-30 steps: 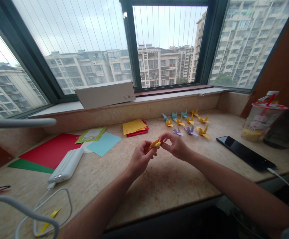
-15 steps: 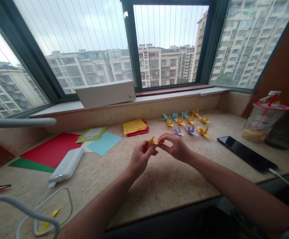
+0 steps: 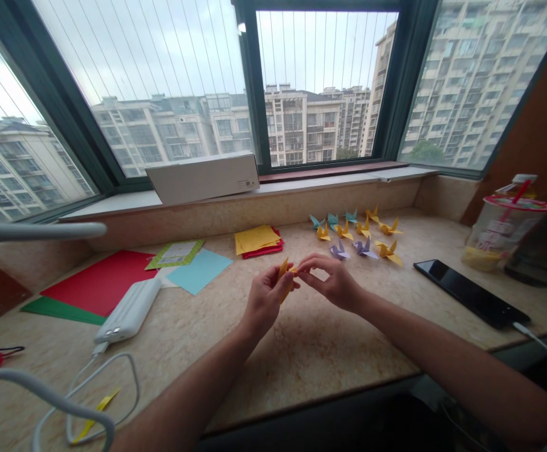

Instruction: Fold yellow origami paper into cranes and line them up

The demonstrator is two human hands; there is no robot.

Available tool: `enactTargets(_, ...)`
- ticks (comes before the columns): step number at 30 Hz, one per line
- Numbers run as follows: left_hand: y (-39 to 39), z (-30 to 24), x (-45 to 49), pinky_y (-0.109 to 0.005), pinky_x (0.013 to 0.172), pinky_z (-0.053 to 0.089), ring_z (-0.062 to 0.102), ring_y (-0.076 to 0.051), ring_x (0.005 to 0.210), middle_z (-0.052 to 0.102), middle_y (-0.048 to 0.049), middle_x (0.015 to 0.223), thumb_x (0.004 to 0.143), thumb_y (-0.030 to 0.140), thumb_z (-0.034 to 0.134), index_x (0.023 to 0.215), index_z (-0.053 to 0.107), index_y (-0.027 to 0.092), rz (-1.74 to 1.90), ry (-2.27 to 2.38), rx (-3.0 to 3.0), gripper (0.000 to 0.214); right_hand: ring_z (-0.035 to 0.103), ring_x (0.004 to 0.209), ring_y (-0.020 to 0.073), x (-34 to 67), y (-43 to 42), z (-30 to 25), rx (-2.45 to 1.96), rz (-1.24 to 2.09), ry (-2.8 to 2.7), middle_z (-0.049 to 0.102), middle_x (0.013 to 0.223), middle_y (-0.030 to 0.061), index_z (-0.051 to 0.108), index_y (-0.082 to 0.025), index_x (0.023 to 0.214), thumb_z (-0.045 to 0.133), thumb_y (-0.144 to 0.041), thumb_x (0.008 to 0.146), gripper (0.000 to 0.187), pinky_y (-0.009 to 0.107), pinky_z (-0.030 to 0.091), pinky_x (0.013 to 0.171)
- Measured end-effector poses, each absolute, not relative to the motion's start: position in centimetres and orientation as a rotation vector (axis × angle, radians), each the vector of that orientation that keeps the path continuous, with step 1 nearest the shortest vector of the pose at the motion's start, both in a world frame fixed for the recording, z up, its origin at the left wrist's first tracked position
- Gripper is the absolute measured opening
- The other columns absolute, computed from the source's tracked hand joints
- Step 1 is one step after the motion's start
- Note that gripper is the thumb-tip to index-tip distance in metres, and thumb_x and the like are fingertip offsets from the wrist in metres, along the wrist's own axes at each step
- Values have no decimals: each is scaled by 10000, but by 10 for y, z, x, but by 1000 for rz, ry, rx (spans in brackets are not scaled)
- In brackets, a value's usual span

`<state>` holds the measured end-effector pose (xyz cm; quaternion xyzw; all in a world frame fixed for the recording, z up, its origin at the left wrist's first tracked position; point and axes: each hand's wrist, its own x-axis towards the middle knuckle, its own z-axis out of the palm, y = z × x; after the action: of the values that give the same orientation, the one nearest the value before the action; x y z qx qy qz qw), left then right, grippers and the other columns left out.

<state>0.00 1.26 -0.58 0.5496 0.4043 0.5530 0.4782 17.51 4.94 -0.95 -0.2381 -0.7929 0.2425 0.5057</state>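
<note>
Between my hands is a small folded yellow paper crane (image 3: 283, 270), partly hidden by fingers. My left hand (image 3: 266, 295) is closed on its body, thumb on the near side. With fingertips pinched together, my right hand (image 3: 330, 282) grips a small point at the crane's right end. Behind my right hand stand several finished paper cranes: yellow ones (image 3: 389, 251), blue ones (image 3: 333, 220) and purple ones (image 3: 364, 247). A stack of yellow paper squares (image 3: 257, 239) lies on red paper (image 3: 266, 253) just beyond my left hand.
Left on the counter (image 3: 198, 358) are red sheets (image 3: 98, 282), a light blue sheet (image 3: 200, 272), a green-edged packet (image 3: 175, 254) and a white power bank (image 3: 129, 311) with its cable. Right are a phone (image 3: 471, 294) on a cable and a plastic cup (image 3: 502, 232). A white box (image 3: 202, 179) rests on the sill.
The yellow crane has turned a little in my left hand, so its upright point looks taller. My right fingertips have shifted slightly left. The whole view has moved a little.
</note>
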Motion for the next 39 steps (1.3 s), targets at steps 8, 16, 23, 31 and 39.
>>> enactTargets(8, 12, -6, 0, -281, 693, 500, 677, -182, 731, 724, -60, 801, 782, 411, 713, 993, 699, 137, 1369, 988, 1366, 346, 651, 854, 206, 174, 46, -10, -581, 515, -1890, 693, 914, 62, 704, -233, 882, 648, -285, 872, 78, 366, 513, 791)
enactTargets(16, 15, -10, 0, -291, 709, 513, 678, -191, 759, 724, -84, 903, 782, 426, 709, 934, 697, 135, 1351, 991, 1403, 329, 656, 790, 202, 173, 46, -13, -647, 433, -1885, 715, 854, 46, 694, -240, 936, 642, -294, 877, 96, 365, 506, 759)
enactTargets(23, 16, -11, 0, -293, 707, 511, 664, -177, 728, 707, -62, 840, 770, 440, 715, 873, 664, 143, 1377, 1019, 1419, 319, 678, 802, 211, 171, 45, -19, -692, 399, -1853, 737, 881, 48, 694, -258, 997, 672, -321, 858, 154, 377, 509, 774)
enactTargets(31, 14, -9, 1, -260, 621, 482, 651, -167, 676, 681, -44, 733, 781, 470, 690, 849, 609, 142, 1375, 1066, 1368, 345, 652, 744, 198, 168, 44, -14, -718, 450, -1914, 718, 860, 49, 701, -234, 967, 677, -341, 854, 157, 352, 495, 712)
enactTargets(39, 11, -7, 4, -278, 633, 522, 665, -157, 648, 678, -41, 807, 806, 445, 664, 953, 609, 134, 1369, 1030, 1342, 348, 636, 734, 189, 169, 45, -13, -734, 412, -1957, 703, 815, 47, 694, -210, 847, 644, -273, 883, 88, 338, 465, 706)
